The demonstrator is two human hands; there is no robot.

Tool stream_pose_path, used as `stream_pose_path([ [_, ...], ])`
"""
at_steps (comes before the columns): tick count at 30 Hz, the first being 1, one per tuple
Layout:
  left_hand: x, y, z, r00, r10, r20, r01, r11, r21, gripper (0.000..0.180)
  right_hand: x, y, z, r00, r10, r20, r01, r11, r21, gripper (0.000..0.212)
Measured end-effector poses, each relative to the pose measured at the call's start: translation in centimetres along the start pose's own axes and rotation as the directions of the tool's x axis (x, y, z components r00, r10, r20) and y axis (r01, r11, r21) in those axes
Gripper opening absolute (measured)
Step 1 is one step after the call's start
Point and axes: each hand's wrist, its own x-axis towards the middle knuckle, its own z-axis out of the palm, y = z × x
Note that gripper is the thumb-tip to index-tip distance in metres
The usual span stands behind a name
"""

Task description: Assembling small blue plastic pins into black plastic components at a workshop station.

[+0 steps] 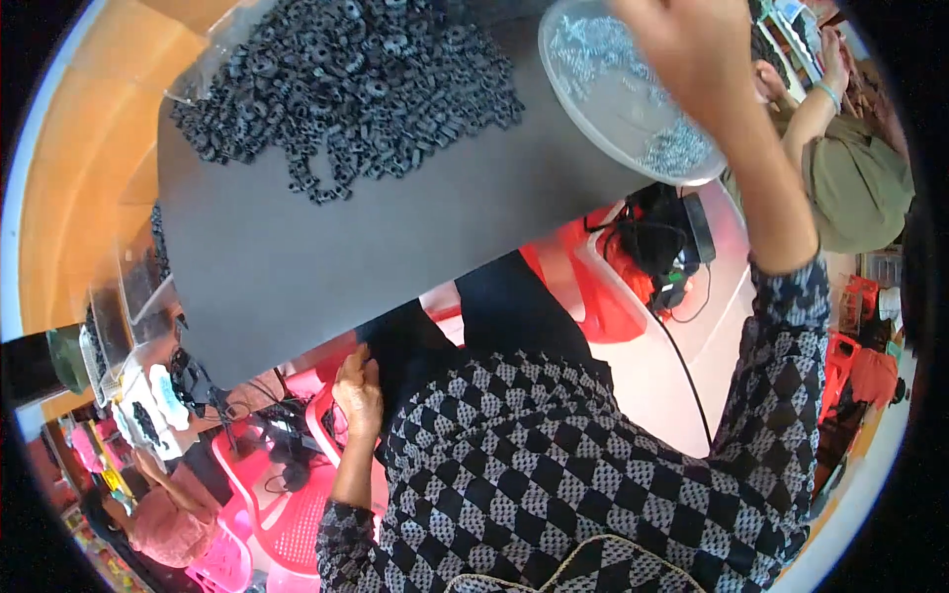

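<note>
My right hand [692,44] is raised at the top edge, over the rim of a round translucent bowl [621,148]. Its fingers are smeared by motion and partly cut off by the frame. In the bowl lie many small pale-blue metallic pieces, perhaps springs or screws [677,148]. Low beside my lap and the table's near edge, my left hand [358,395] has curled fingers; whatever they hold, if anything, cannot be made out. A large heap of small black plastic parts [366,89] covers the far part of the dark grey table [326,267].
Red-pink plastic chairs [297,529] stand below left and beneath the table. Black devices with cables [662,237] sit under the bowl's side. One person in a green top [860,183] is at the right, another in pink [173,524] at lower left. Clear trays [138,277] stand left.
</note>
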Motion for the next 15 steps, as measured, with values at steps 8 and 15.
stream_pose_path([
  [8,3.3,2.1,6.6,0.778,0.321,0.541,-0.496,0.841,0.214,0.030,-4.5,-9.6,-2.6,0.988,0.094,0.123,-0.139,0.890,0.434,0.031],
  [15,3.4,-7.1,22.3,0.201,0.129,0.971,-0.536,0.844,-0.001,0.030,-4.4,-8.9,-5.8,0.909,0.318,0.268,-0.402,0.836,0.372,0.022],
])
